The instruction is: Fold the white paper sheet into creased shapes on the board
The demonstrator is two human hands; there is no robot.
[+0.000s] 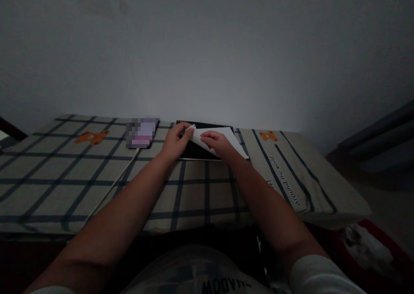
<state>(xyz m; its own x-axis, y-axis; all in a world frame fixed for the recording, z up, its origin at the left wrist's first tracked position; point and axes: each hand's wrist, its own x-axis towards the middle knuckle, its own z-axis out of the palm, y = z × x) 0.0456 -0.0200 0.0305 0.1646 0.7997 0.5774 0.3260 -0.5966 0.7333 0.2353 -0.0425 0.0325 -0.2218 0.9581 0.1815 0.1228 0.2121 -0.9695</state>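
Taking the wall (207, 48) as twelve o'clock, a white sheet of paper (231, 133) lies over a flat black board (194, 150) near the far edge of the cloth-covered table (194, 190), straight ahead of the person. The left hand (176, 140) is at the sheet's nine o'clock, thumb and fingers drawn together on a corner that stands up off the board. The right hand (220, 143) reaches in from five o'clock, its fingertips close together at the slanting edge just beside that corner; they seem to pinch the paper, though I cannot tell how firmly. The sheet looks very light, thin and limp, likely to take a crease readily and to tear if pulled hard. It may slide on the board, which looks smooth, so one hand is best kept on it. The raised corner suits a soft pinch between thumb and forefinger, with the other hand along the slanting edge; gripping mid-sheet would probably crumple it. At nine o'clock from the board, apart from both hands, lies a phone-like slab (145, 132) with a pale cord (111, 190) running from it towards seven o'clock.
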